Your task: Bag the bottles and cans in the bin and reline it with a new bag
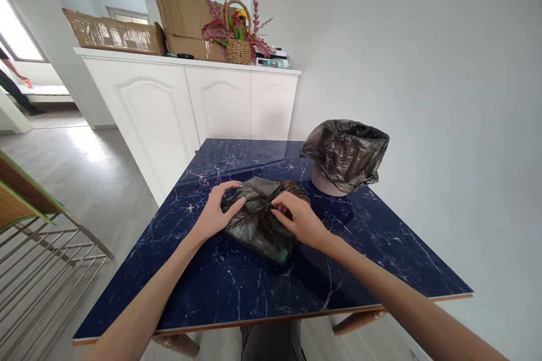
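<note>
A filled black plastic garbage bag (265,231) lies on the blue marbled table (203,287), its top gathered into a twisted knot. My right hand (300,217) pinches the gathered knot from the right, fingertips pressed together on the plastic. On the bag's left side rests my left hand (220,211), with thumb and fingers spread apart against it. Behind and to the right stands a light-coloured trash bin (328,185), lined with another black bag (349,149) folded over its rim. What is inside the tied bag cannot be made out.
A white cabinet (228,101) borders the table's far side, carrying cardboard boxes (186,22) and a wicker flower basket (238,51). The wall (423,96) runs along the right. At lower left is a metal rack (55,259). A person (17,87) is partly visible far left.
</note>
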### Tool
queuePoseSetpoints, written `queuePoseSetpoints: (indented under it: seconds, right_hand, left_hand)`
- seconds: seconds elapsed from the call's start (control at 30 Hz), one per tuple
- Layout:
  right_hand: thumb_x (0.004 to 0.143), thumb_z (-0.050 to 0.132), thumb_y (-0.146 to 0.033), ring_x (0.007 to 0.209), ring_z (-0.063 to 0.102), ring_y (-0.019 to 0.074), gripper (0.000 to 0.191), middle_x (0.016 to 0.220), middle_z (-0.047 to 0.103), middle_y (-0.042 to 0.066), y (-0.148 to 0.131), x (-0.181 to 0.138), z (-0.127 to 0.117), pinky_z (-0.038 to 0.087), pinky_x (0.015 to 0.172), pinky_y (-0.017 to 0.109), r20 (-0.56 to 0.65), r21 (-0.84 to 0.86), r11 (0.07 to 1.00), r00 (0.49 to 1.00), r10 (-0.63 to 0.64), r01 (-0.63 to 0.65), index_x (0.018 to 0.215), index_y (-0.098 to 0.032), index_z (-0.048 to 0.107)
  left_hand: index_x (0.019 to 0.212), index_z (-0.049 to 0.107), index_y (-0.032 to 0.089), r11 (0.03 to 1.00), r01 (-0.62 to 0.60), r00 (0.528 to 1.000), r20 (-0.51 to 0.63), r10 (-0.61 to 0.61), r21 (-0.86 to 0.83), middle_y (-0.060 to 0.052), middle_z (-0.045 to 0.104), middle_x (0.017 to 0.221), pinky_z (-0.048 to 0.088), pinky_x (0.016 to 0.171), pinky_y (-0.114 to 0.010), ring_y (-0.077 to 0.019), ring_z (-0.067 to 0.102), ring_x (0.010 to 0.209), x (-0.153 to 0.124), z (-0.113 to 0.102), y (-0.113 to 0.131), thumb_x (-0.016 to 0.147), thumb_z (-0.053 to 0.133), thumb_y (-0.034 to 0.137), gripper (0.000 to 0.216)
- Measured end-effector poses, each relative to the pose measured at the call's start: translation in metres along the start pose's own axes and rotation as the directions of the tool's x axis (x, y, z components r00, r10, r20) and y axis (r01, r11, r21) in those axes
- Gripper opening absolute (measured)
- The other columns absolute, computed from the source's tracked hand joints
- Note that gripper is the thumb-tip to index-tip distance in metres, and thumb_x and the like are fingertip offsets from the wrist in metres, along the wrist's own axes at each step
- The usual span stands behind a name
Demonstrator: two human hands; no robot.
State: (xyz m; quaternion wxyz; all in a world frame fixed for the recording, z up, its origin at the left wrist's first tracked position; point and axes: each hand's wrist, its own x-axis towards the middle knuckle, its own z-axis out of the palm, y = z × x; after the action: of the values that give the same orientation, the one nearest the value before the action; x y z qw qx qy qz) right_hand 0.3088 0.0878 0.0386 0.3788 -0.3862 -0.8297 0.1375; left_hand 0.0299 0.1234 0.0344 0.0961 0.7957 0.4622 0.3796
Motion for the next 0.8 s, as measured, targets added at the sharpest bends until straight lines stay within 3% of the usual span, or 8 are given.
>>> queuePoseSetpoints:
  seconds: [0.1, 0.2, 0.4, 0.57, 0.7, 0.8]
  right_hand:
    - [0.109, 0.054, -0.029, 0.093, 0.068, 0.0203, 0.013, 0.109, 0.07, 0.007, -0.008, 0.005, 0.002, 0.054, 0.087, 0.033, 0.012, 0.007, 0.998, 0.998, -0.062, 0.062, 0.114, -0.025, 0.066]
    - [0.111, 0.052, -0.03, 0.095, 0.069, 0.0213, 0.016, 0.111, 0.071, 0.008, -0.01, 0.004, 0.0, 0.055, 0.086, 0.033, 0.002, -0.017, 0.993, 0.994, -0.113, 0.113, 0.116, -0.026, 0.066]
    - [0.111, 0.05, -0.026, 0.099, 0.07, 0.0221, 0.017, 0.108, 0.072, 0.008, -0.01, -0.017, -0.018, 0.057, 0.087, 0.034, -0.045, -0.071, 0.984, 0.985, -0.169, 0.165, 0.115, -0.026, 0.067]
    - [0.109, 0.059, -0.023, 0.1, 0.071, 0.0224, 0.012, 0.109, 0.073, 0.008, -0.008, -0.051, -0.045, 0.058, 0.086, 0.035, -0.128, -0.168, 0.97, 0.972, -0.199, 0.176, 0.117, -0.026, 0.067]
    - [0.107, 0.06, -0.016, 0.104, 0.072, 0.0222, 0.017, 0.112, 0.073, 0.009, -0.012, -0.08, -0.062, 0.059, 0.087, 0.035, -0.13, -0.216, 0.96, 0.969, -0.212, 0.18, 0.119, -0.026, 0.067]
    - [0.106, 0.061, -0.016, 0.11, 0.071, 0.0239, 0.016, 0.126, 0.07, 0.012, -0.019, -0.099, -0.069, 0.06, 0.089, 0.037, -0.077, -0.238, 0.957, 0.979, -0.188, 0.165, 0.116, -0.026, 0.067]
  left_hand:
    - [0.144, 0.057, 0.031, 0.997, -0.067, 0.996, 0.063, 0.07, -0.044, -0.007, 0.064, 0.149, 0.038, 0.12, -0.045, -0.0287, 0.053, 0.141, -0.003, 0.0, 0.007, 0.104, 0.059, 0.051, 0.045]
    - [0.131, 0.067, 0.028, 0.996, -0.093, 0.995, 0.022, 0.093, 0.003, -0.007, 0.073, 0.133, 0.036, 0.119, -0.048, -0.0295, 0.059, 0.13, -0.003, 0.004, 0.01, 0.103, 0.061, 0.047, 0.034]
    - [0.097, 0.074, 0.024, 0.998, 0.047, 0.989, -0.142, -0.051, -0.034, -0.007, 0.078, 0.101, 0.048, 0.103, -0.044, -0.0284, 0.065, 0.104, -0.001, 0.007, 0.009, 0.099, 0.064, 0.049, 0.027]
    - [0.096, 0.073, 0.021, 0.97, 0.211, 0.924, -0.298, -0.239, -0.123, -0.007, 0.078, 0.099, 0.053, 0.09, -0.039, -0.0261, 0.069, 0.095, 0.002, 0.004, -0.002, 0.099, 0.062, 0.058, 0.038]
    - [0.094, 0.072, 0.019, 0.934, 0.293, 0.889, -0.301, -0.344, -0.203, -0.007, 0.079, 0.09, 0.054, 0.073, -0.034, -0.0233, 0.071, 0.079, 0.004, 0.006, -0.015, 0.098, 0.058, 0.065, 0.048]
    - [0.096, 0.069, 0.019, 0.934, 0.293, 0.875, -0.335, -0.349, -0.205, -0.008, 0.078, 0.089, 0.054, 0.072, -0.034, -0.0242, 0.071, 0.08, 0.006, 0.008, -0.018, 0.1, 0.056, 0.064, 0.046]
